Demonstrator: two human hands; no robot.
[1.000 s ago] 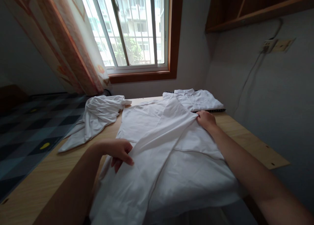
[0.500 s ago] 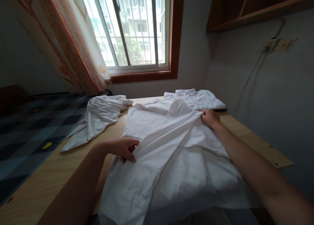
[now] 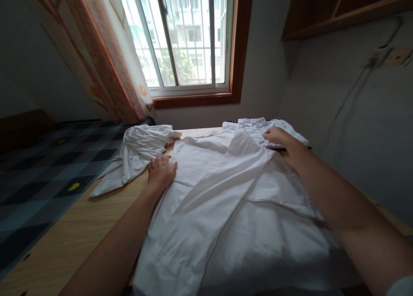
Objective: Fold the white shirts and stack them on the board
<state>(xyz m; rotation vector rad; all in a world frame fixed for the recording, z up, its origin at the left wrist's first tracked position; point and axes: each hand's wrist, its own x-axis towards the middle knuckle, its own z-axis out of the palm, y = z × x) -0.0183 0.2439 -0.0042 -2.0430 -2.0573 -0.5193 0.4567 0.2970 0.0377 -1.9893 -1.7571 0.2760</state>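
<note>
A large white garment (image 3: 206, 201) lies spread over the wooden board (image 3: 87, 227), its near end hanging over the front edge. My left hand (image 3: 162, 171) rests at the garment's left edge, fingers spread, holding nothing. Above the garment's far right corner is my right hand (image 3: 277, 137), its fingers curled, in front of a folded white shirt (image 3: 251, 123) at the back. Whether anything is between those fingers is hidden. Left of the garment, a crumpled white cloth (image 3: 138, 147) lies partly on the board.
On the left is a dark checked bed cover (image 3: 64, 167). A window (image 3: 190, 42) with a patterned curtain (image 3: 106, 59) stands behind the board. At the upper right, a wooden shelf (image 3: 348, 18) hangs above a wall socket (image 3: 380, 57) with a cable.
My left hand has let go of the garment's fold and moved up and left to its edge. My right hand has left the far right corner and moved slightly up. The view has shifted a little.
</note>
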